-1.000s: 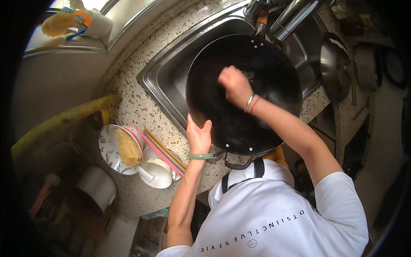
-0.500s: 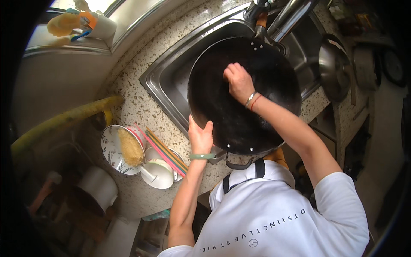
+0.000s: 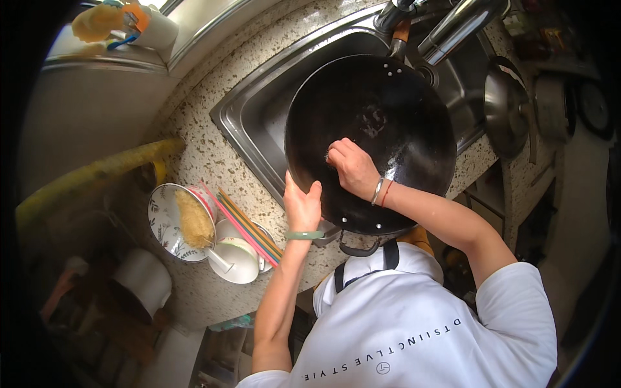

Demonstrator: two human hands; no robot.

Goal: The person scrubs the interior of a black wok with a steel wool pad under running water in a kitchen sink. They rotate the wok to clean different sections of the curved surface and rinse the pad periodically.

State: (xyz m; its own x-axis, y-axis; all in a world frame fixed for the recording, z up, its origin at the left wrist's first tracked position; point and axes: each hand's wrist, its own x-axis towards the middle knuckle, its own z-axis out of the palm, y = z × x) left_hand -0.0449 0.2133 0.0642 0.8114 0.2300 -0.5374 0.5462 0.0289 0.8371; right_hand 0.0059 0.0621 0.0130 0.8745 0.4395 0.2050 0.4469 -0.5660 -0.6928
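A large black wok (image 3: 414,110) rests tilted over the sink, its wooden handle toward the tap and its loop handle toward my body. My left hand (image 3: 303,205) grips the wok's left rim, thumb on the inner side; its other fingers are partly hidden. Inside the wok, my right hand (image 3: 352,167) is closed with bent fingers pressed near the surface. A small greyish edge shows at its fingertips, but I cannot make out what it is. Wet, shiny patches with a little foam lie on the wok's inner surface.
The steel sink (image 3: 242,123) and chrome tap (image 3: 462,29) lie beyond the wok. Left on the speckled counter (image 3: 200,149) stand a patterned bowl (image 3: 165,223) holding a tan loofah-like pad (image 3: 194,220), a white cup (image 3: 236,262) and colored chopsticks (image 3: 242,226). A metal lid (image 3: 506,113) is at right.
My right hand has moved down and slightly left inside the wok, uncovering a foamy patch near the middle. My left hand keeps its hold on the rim.
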